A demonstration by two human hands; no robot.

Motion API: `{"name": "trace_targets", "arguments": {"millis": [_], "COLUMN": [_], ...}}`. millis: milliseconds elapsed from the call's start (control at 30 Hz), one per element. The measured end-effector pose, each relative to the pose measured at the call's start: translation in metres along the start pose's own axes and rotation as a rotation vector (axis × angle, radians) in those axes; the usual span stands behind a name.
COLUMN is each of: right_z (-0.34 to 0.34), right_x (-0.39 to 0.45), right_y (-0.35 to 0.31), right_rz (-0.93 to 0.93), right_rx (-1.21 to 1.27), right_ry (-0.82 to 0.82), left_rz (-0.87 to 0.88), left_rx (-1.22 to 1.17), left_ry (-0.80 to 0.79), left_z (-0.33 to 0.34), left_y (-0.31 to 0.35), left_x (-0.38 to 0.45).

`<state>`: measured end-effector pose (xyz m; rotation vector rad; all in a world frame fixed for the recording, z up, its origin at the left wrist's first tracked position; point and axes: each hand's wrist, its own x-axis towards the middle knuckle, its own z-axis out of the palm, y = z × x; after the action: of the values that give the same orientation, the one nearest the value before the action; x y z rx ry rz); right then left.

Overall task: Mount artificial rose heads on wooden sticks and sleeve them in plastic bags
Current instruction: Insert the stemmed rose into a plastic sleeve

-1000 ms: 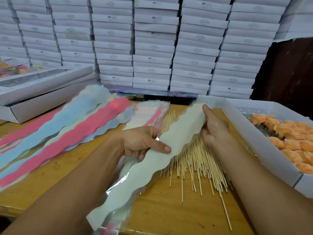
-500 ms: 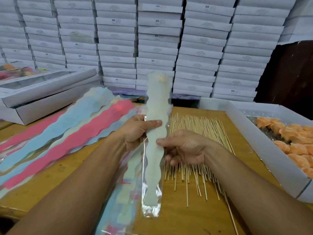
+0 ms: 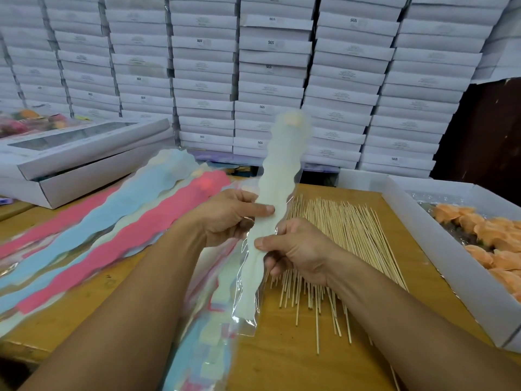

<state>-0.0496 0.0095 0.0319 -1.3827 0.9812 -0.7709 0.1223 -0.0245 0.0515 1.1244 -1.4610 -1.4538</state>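
- Far to the left of our left hand (image 3: pixel 231 215) we see pink and blue sleeved bags (image 3: pixel 118 221) lying on the table (image 3: pixel 282 356).
- Our left hand pinches the pale plastic bag (image 3: pixel 270 210) with thumb and fingers.
- Just below and right of it, our right hand (image 3: pixel 298 246) pinches the same bag, which stands nearly upright between them.
- Under the right hand lie the wooden sticks (image 3: pixel 346 235).
- Far right of it, the orange rose heads (image 3: pixel 485 238) lie in a white box (image 3: pixel 439 249).

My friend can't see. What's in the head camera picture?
Two hands, left hand and right hand, hold a pale plastic sleeve upright over a table, beside wooden sticks and a box of orange rose heads.
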Motion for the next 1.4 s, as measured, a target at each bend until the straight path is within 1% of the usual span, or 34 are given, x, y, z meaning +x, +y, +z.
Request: {"name": "trace_targets", "arguments": {"millis": [67, 167, 333, 467, 667, 733, 833, 933, 1033, 1233, 1400], "right_z": [-0.001, -0.002, -0.006, -0.007, -0.003, -0.002, -0.004, -0.007, -0.009, -0.012, -0.013], "right_x": [0.002, 0.002, 0.000, -0.002, 0.001, 0.001, 0.001, 0.004, 0.005, 0.007, 0.007], "right_y": [0.001, 0.001, -0.001, -0.003, 0.003, 0.004, 0.006, 0.010, 0.012, 0.013, 0.013], "right_rz": [-0.010, -0.027, -0.021, -0.010, -0.077, -0.079, -0.051, -0.013, 0.018, 0.034, 0.043], "right_rx": [-0.024, -0.027, -0.010, 0.017, 0.052, 0.078, 0.082, 0.067, 0.051, 0.023, 0.013], "right_ry": [0.020, 0.039, 0.069, 0.044, -0.017, -0.087, -0.188, -0.197, -0.197, -0.191, -0.174], "left_rz": [-0.036, -0.062, -0.130, -0.125, -0.121, -0.120, -0.136, -0.184, -0.240, -0.403, -0.498], "left_rx": [0.197, 0.480, 0.618, 0.632, 0.431, 0.407, 0.392, 0.448, 0.549, 0.656, 0.655], "left_ry": [-0.003, 0.051, 0.016, 0.013, -0.004, 0.011, 0.097, 0.186, 0.238, 0.270, 0.288], "left_z": [-0.002, 0.006, 0.023, 0.023, 0.000, -0.015, -0.044, -0.078, -0.105, -0.142, -0.162], "left_y": [0.011, 0.031, 0.049, 0.051, 0.041, 0.039, 0.039, 0.039, 0.036, 0.021, 0.009], "left_x": [0.000, 0.004, 0.011, 0.012, 0.002, 0.001, -0.003, -0.009, -0.017, -0.035, -0.043]}}
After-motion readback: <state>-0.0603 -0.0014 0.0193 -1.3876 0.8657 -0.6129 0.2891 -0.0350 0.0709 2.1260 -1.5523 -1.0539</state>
